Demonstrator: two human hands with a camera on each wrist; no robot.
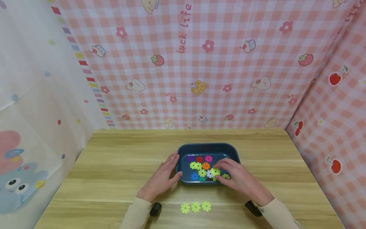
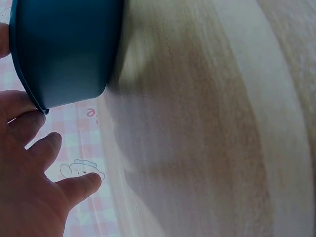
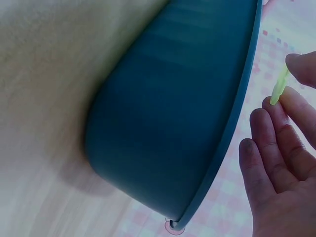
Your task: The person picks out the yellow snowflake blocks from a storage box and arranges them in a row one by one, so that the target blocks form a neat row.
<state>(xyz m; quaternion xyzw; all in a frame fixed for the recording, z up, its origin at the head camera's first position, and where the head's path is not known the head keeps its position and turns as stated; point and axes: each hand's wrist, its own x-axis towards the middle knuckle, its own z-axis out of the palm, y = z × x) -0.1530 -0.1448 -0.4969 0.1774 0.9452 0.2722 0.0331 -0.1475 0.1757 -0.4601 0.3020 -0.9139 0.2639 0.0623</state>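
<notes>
Between the thumb and fingertips of my right hand (image 1: pixel 238 178) is a yellow-green notched plastic disc (image 1: pixel 215 172); the right wrist view shows this disc (image 3: pixel 280 86) edge-on, pinched above the rim. My left hand (image 1: pixel 161 176) touches the left side of a dark blue tray (image 1: pixel 210 146), fingers extended along its rim and thumb by the near corner. In the left wrist view some fingertips meet the rim while others stand apart from it. Inside the tray lie several notched discs, among them a purple disc (image 1: pixel 190 158), an orange disc (image 1: pixel 206 166) and a blue disc (image 1: pixel 194 176).
Three yellow-green discs (image 1: pixel 195 207) lie in a row on the wooden table (image 1: pixel 114 165), in front of the tray. Behind the table hangs a pink checked cloth (image 1: pixel 183 105), with more cloth at both sides. Each wrist carries a black device.
</notes>
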